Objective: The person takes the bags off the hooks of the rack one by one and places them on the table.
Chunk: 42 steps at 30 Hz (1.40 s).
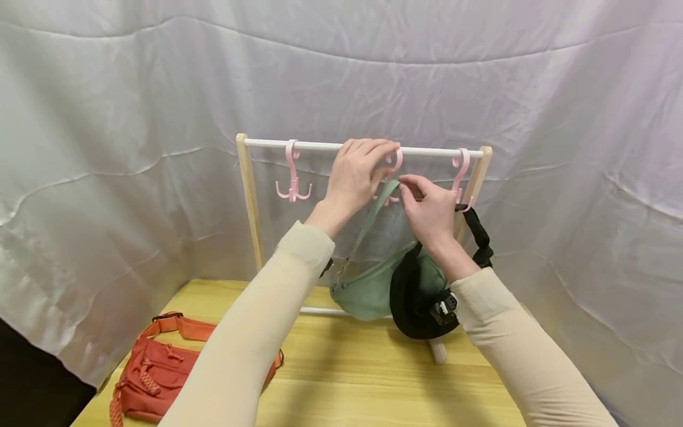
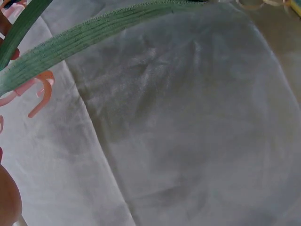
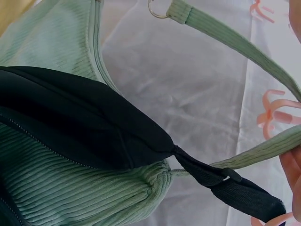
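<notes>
A green corduroy shoulder bag hangs in the air below the rail, its strap rising to the middle pink hook. My right hand pinches the strap near its top, just beside that hook. Higher up, my left hand holds the middle hook's upper part between thumb and fingers at the white rail. In the right wrist view the strap runs from a metal ring past the hook's prongs. A black waist bag overlaps the green bag's front.
The black bag's strap hangs on the right pink hook. Another pink hook hangs bare at the left. Wooden posts carry the rail. A red bag lies on the wooden table at front left. Grey curtain surrounds the rack.
</notes>
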Available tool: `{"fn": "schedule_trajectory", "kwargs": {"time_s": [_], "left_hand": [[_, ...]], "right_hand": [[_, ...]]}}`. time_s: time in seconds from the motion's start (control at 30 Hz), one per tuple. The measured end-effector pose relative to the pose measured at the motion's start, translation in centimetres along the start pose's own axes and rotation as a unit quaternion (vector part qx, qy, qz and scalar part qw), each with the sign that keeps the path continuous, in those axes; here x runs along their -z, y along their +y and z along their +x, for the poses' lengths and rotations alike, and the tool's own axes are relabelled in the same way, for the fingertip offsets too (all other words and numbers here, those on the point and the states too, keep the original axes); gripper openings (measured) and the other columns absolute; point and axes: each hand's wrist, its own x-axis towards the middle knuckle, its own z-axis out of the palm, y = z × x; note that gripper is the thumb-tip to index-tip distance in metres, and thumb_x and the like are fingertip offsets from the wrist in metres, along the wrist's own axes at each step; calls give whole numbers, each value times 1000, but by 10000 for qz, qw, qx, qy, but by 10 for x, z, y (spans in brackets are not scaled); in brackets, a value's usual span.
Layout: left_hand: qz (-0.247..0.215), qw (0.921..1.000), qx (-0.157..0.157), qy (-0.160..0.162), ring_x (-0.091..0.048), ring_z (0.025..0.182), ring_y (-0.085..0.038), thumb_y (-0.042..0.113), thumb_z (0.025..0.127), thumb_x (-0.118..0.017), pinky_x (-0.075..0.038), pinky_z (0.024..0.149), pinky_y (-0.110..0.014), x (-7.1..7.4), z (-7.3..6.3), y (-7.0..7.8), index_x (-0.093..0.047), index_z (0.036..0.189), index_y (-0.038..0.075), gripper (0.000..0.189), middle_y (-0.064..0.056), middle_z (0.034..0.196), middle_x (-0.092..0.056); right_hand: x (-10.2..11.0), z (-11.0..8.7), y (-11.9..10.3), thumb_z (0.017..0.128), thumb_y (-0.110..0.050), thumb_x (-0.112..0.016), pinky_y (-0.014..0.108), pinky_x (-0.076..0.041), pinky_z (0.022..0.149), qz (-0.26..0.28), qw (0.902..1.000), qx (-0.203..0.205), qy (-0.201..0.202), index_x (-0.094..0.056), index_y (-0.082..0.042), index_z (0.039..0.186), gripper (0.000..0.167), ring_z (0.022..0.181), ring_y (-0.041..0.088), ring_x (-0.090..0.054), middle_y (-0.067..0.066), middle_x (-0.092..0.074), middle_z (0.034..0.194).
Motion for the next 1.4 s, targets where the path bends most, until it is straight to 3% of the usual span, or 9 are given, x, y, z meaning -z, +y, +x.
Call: {"fn": "schedule_trajectory", "kwargs": {"time_s": [0.37, 0.67, 1.07, 1.4], "left_hand": [[53, 9999, -24, -153, -61, 124, -23, 20, 95, -77, -36, 115, -30, 8, 2, -2, -69, 137, 14, 43, -2, 134, -70], [91, 9995, -58, -286, -61, 125, -23, 21, 97, -75, -37, 114, -30, 11, 0, -5, -68, 138, 15, 42, -1, 134, -69], [298, 9970, -602, -386, -58, 131, -23, 21, 99, -73, -37, 117, -32, 18, -4, -15, -63, 145, 12, 48, -4, 145, -63], [637, 9953, -621, -393, -44, 147, -27, 21, 95, -77, -29, 124, -46, 25, -16, -20, -56, 151, 13, 60, -5, 157, -51]], "right_hand": [[-1, 2, -6, 95, -1, -71, 39, -63, 72, 71, 9999, 104, 45, -79, 5, 105, 15, 80, 29, -78, 18, -79, 93], [-3, 3, -11, 95, -2, -71, 41, -63, 72, 99, 9998, 126, 80, -79, 3, 106, 15, 81, 29, -78, 17, -79, 94], [-2, 7, -18, 97, -4, -70, 46, -63, 69, 48, 9996, 209, 179, -80, 1, 106, 15, 77, 29, -78, 15, -79, 91], [0, 11, -22, 95, -4, -71, 44, -63, 70, 95, 9994, 231, 228, -81, 1, 106, 15, 79, 27, -78, 15, -79, 92]]}}
